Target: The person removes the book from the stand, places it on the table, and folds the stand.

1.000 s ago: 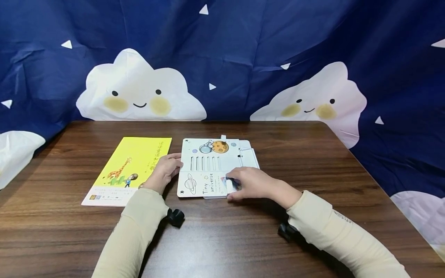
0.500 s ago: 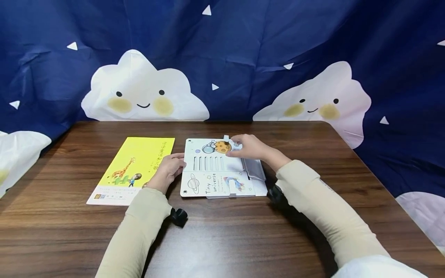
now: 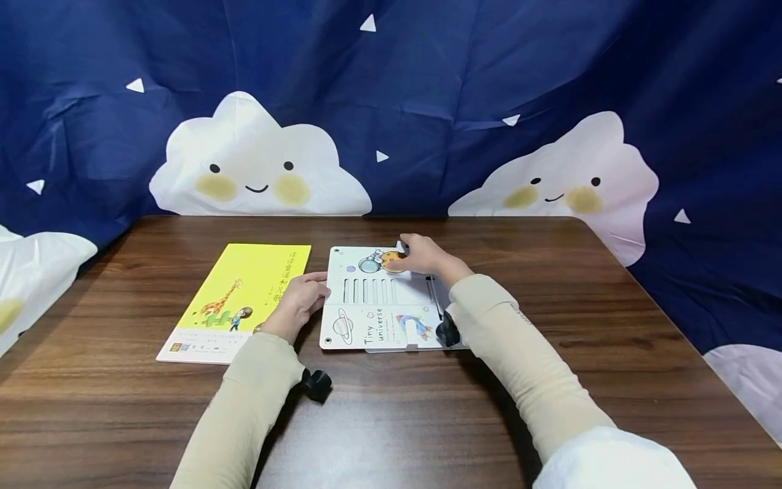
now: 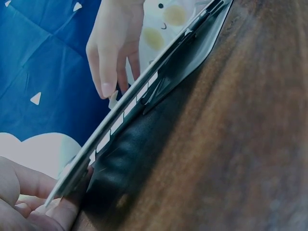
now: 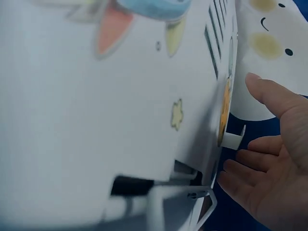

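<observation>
A white book stand (image 3: 360, 318) printed with an astronaut, planets, a rocket and "Tiny universe" lies on the table. My left hand (image 3: 298, 303) pinches its left edge; in the left wrist view, the thumb and fingers (image 4: 36, 192) close on the panel's edge, raised off the wood. Over the stand's far edge, my right hand (image 3: 424, 258) has its thumb and fingers spread apart around a small white page clip (image 5: 233, 140), without gripping it. A second white clip (image 3: 411, 331) sits on the near edge, by the rocket. Behind the panel, a support flap shows in the left wrist view.
A yellow book (image 3: 244, 285) with a giraffe on its cover lies left of the stand, partly under my left hand. The brown wooden table (image 3: 391, 421) ends at a blue curtain (image 3: 427, 68) with smiling clouds. Black wrist cameras jut from both sleeves.
My right hand has left the near-edge clip and moved away from me to the far-edge one. The left hand keeps its hold on the stand's left edge. The view has shifted slightly.
</observation>
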Action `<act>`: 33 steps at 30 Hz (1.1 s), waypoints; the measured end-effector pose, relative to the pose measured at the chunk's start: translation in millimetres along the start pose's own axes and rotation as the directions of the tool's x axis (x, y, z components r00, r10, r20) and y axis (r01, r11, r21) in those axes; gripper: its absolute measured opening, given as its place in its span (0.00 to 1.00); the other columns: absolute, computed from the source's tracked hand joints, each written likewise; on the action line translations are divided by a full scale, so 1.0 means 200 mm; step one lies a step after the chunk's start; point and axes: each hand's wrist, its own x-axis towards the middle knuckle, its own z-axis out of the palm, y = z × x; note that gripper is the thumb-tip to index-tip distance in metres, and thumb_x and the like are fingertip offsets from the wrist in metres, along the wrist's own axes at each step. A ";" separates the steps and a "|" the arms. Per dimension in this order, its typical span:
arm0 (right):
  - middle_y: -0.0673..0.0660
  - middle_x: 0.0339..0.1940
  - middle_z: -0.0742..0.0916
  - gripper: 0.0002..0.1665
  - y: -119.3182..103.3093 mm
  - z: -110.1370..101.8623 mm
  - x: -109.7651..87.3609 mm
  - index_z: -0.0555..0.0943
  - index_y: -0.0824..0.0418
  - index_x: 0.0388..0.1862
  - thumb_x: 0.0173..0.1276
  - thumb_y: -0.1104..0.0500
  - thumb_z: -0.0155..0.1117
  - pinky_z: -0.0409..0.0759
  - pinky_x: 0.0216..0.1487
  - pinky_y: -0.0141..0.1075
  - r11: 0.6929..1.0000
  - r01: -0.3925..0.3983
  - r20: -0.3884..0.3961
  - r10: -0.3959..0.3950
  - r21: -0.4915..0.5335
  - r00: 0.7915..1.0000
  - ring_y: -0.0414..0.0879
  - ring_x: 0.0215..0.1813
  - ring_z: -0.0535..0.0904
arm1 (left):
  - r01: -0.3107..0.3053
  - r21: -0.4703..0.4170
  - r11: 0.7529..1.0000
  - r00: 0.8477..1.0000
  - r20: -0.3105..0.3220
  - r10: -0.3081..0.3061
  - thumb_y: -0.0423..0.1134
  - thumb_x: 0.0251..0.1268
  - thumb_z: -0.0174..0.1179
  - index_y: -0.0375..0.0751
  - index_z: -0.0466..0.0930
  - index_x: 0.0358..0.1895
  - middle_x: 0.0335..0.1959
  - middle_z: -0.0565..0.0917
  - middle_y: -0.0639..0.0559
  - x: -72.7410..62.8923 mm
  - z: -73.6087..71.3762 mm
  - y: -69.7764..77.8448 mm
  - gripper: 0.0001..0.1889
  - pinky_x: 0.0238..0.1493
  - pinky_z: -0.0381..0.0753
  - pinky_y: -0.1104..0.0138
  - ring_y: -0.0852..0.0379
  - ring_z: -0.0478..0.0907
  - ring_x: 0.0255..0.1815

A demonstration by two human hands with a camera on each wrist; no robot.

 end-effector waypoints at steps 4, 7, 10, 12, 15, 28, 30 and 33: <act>0.62 0.62 0.64 0.49 0.01 0.02 0.03 0.53 0.68 0.64 0.53 0.44 0.61 0.58 0.58 0.41 1.000 -0.029 0.008 0.029 -0.008 1.000 0.52 0.62 0.57 | 0.000 0.007 1.000 1.000 -0.003 0.000 0.19 0.48 0.44 0.28 0.67 0.54 0.49 0.73 0.36 0.00 0.00 0.00 0.24 0.36 0.74 0.71 0.56 0.74 0.38; 0.62 0.61 0.65 0.48 0.01 0.03 0.04 0.54 0.67 0.64 0.53 0.43 0.60 0.58 0.58 0.41 0.999 -0.032 0.007 0.032 -0.032 0.999 0.52 0.61 0.58 | -0.005 0.012 1.000 1.000 0.000 0.005 0.18 0.48 0.44 0.28 0.67 0.54 0.48 0.73 0.36 0.00 0.00 0.00 0.24 0.36 0.74 0.71 0.57 0.74 0.38; 0.61 0.61 0.66 0.47 0.01 0.04 0.05 0.56 0.67 0.64 0.53 0.42 0.60 0.58 0.58 0.41 0.998 -0.025 0.004 0.025 -0.063 1.000 0.51 0.61 0.59 | -0.007 0.016 1.000 1.000 -0.002 0.007 0.19 0.48 0.44 0.28 0.67 0.53 0.48 0.74 0.36 0.00 0.00 0.01 0.24 0.35 0.74 0.72 0.58 0.75 0.36; 0.60 0.61 0.66 0.47 0.00 0.05 0.05 0.56 0.67 0.63 0.52 0.42 0.60 0.58 0.57 0.40 0.996 -0.021 -0.002 0.021 -0.086 1.000 0.51 0.60 0.60 | -0.010 0.017 1.000 1.000 -0.004 0.010 0.19 0.49 0.44 0.28 0.67 0.53 0.48 0.74 0.36 0.00 0.00 0.01 0.23 0.34 0.74 0.72 0.58 0.75 0.35; 0.61 0.61 0.66 0.47 0.00 0.05 0.05 0.56 0.67 0.63 0.52 0.43 0.61 0.58 0.58 0.41 0.993 -0.018 -0.008 0.017 -0.114 1.000 0.52 0.60 0.60 | -0.011 0.016 1.000 1.000 -0.004 0.011 0.18 0.49 0.44 0.28 0.68 0.53 0.48 0.73 0.36 0.00 0.00 0.01 0.23 0.34 0.74 0.73 0.59 0.75 0.35; 0.63 0.63 0.62 0.48 -0.02 0.06 0.03 0.53 0.70 0.64 0.55 0.43 0.59 0.55 0.59 0.41 0.986 -0.005 0.004 0.006 -0.167 1.000 0.53 0.62 0.56 | -0.007 0.010 1.000 1.000 -0.005 0.007 0.18 0.48 0.44 0.27 0.67 0.53 0.48 0.73 0.34 -0.01 0.00 0.01 0.24 0.33 0.74 0.72 0.59 0.75 0.33; 0.63 0.63 0.61 0.47 -0.02 0.06 0.03 0.52 0.70 0.64 0.55 0.44 0.58 0.55 0.59 0.40 0.988 -0.008 0.010 0.010 -0.156 1.000 0.53 0.63 0.56 | -0.004 0.013 1.000 1.000 -0.003 0.004 0.18 0.48 0.44 0.27 0.67 0.53 0.48 0.73 0.34 0.00 0.00 0.01 0.23 0.33 0.74 0.72 0.58 0.75 0.34; 0.63 0.63 0.60 0.47 -0.02 0.07 0.02 0.52 0.70 0.64 0.56 0.45 0.58 0.54 0.60 0.40 0.990 -0.014 0.015 0.017 -0.139 1.000 0.53 0.63 0.54 | 0.001 0.015 1.000 1.000 -0.007 -0.001 0.18 0.48 0.44 0.27 0.68 0.53 0.48 0.74 0.35 0.00 0.00 0.01 0.23 0.34 0.74 0.72 0.58 0.75 0.34</act>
